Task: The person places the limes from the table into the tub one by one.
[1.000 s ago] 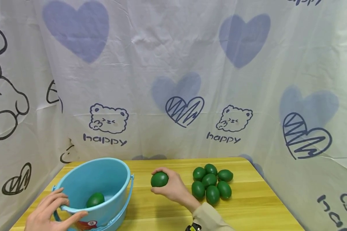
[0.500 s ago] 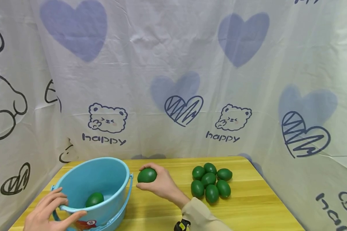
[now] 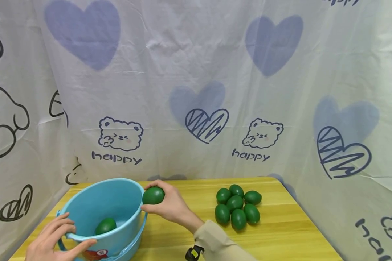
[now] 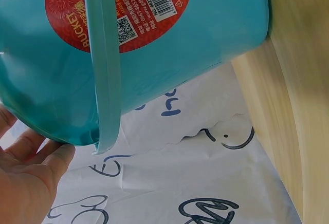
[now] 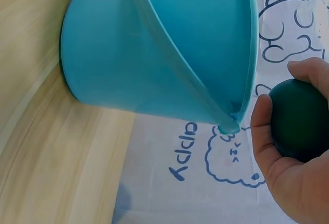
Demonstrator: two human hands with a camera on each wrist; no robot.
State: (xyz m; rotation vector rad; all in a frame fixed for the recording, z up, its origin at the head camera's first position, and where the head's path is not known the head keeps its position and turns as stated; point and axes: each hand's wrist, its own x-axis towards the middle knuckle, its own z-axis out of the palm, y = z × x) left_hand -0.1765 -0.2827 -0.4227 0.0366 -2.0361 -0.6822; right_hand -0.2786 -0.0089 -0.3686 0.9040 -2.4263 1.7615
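A light blue bucket (image 3: pixel 130 232) stands at the table's left, with one dark green oval fruit (image 3: pixel 106 226) lying on its bottom. My left hand (image 3: pixel 53 237) holds the bucket's near left rim, fingers over the edge and thumb along the outside. Between thumb and fingers, my right hand (image 3: pixel 171 204) grips another green oval fruit (image 3: pixel 153 195) beside the bucket's right rim. From the right wrist, this held fruit (image 5: pixel 300 120) appears just above the rim, apart from it. Several similar fruits (image 3: pixel 235 203) lie clustered on the right.
The yellow wood-grain table (image 3: pixel 287 232) carries everything. A white printed cloth (image 3: pixel 196 72) hangs behind it and along both sides. The bucket's handle (image 4: pixel 105 80) hangs down its outer wall, near a red label (image 4: pixel 154 8).
My right hand has carried its green fruit leftward from mid-table to the bucket's right rim. The left hand keeps its hold on the bucket, and the clustered fruits lie as before.
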